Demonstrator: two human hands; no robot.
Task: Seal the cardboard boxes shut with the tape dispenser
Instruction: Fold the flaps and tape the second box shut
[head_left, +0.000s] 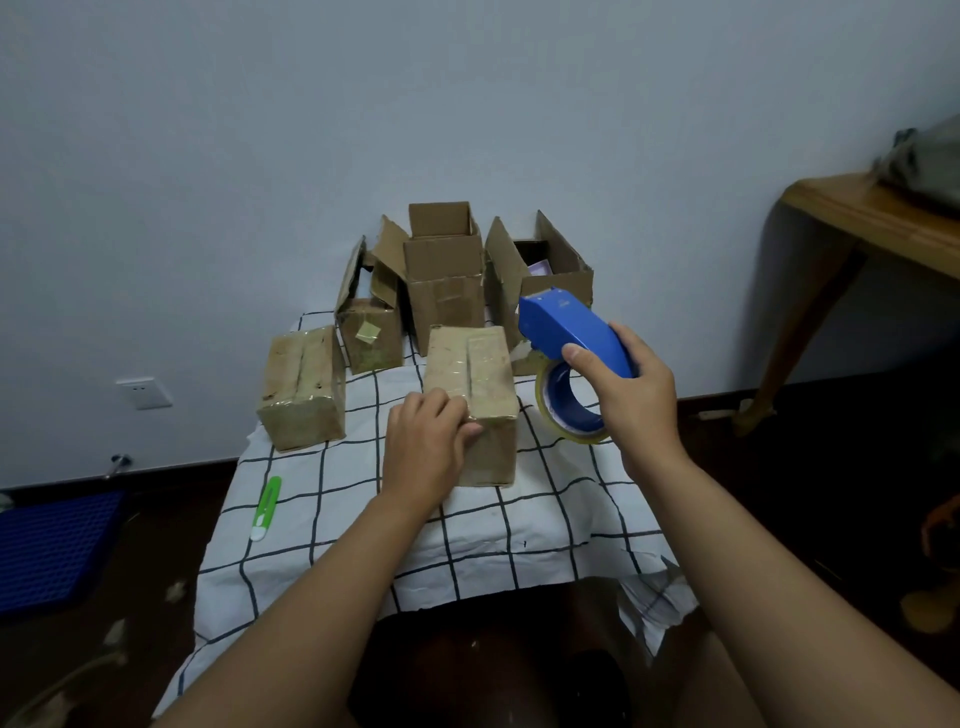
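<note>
While my right hand (631, 395) grips the tape dispenser (569, 335), my left hand (428, 441) presses the box (470, 371); loose tape, apparently, could wrinkle.

Left hand (423, 447) at frame centre, fingers curled, knuckles up. Right hand (631, 397) right of centre, raised, fingers and thumb wrapped tight.

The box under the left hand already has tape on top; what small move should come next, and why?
Probably slide the taped box aside with the left hand and pull an open box forward. Shiny tape covers its top seam, and the right hand holds the tape dispenser lifted off it, while three boxes behind have flaps standing open.
</note>
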